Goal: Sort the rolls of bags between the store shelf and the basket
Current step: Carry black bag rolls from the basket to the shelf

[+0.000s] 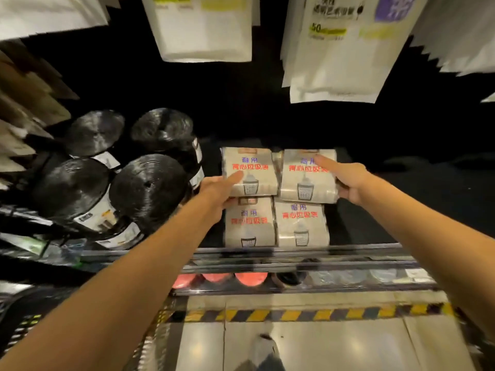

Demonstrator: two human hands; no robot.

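Observation:
Two stacks of white packs of bag rolls with red and blue print stand on the dark store shelf [375, 226]. My left hand [218, 192] grips the upper left pack [254, 167], thumb on its front, fingers under its left edge. My right hand [348, 180] holds the upper right pack [302, 180], thumb stretched across its front, fingers curled round its right side. Below them sit the lower left pack [249, 223] and the lower right pack [301, 226]. Several black rolls of bags [147, 188] lie to the left on the same shelf.
White bagged goods [206, 30] hang above the shelf. A lower shelf holds red rolls [250, 278] and clear packs. The dark basket [24, 317] shows at the lower left. A yellow-black striped strip [294, 314] crosses the tiled floor below.

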